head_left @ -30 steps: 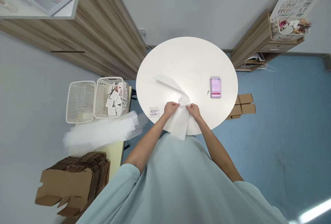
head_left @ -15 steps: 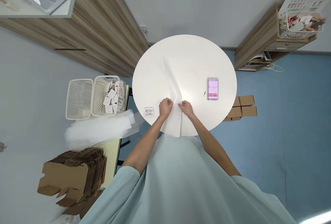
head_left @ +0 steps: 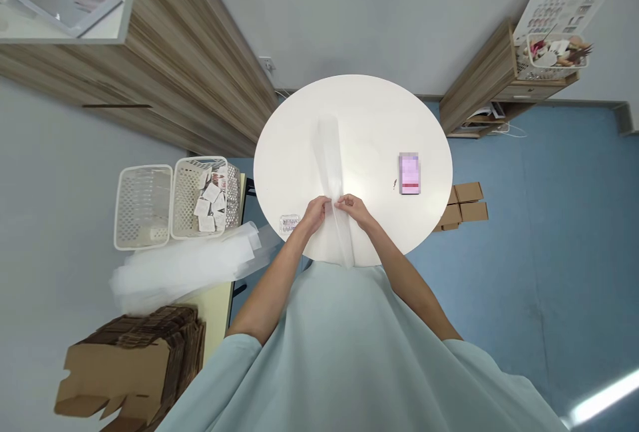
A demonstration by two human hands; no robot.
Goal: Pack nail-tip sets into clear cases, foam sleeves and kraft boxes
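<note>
A long, narrow strip of translucent white plastic sheet (head_left: 329, 152) runs down the round white table (head_left: 379, 106) to its near edge. My left hand (head_left: 316, 212) pinches the sheet's left side near its middle. From the right, my right hand (head_left: 351, 207) pinches it with thumb and forefinger, the fingertips of both hands almost meeting. Beside my left wrist lies a small clear case (head_left: 288, 223) with little items inside, too small to name. To the right is a pink rectangle with its surface blurred (head_left: 409, 174), and a tiny dark object (head_left: 394, 184) beside it.
On a side table at left are a white basket of cards (head_left: 212, 202), another white basket (head_left: 143, 209), a stack of translucent sheets (head_left: 190, 262) and flattened cardboard boxes (head_left: 120, 369). Small brown boxes (head_left: 469, 201) lie right of the table. Wooden cabinets stand on both sides.
Both hands have come closer together, gathering the sheet narrower between them. The sheet's far end now lies straighter and wider. My view has shifted slightly.
</note>
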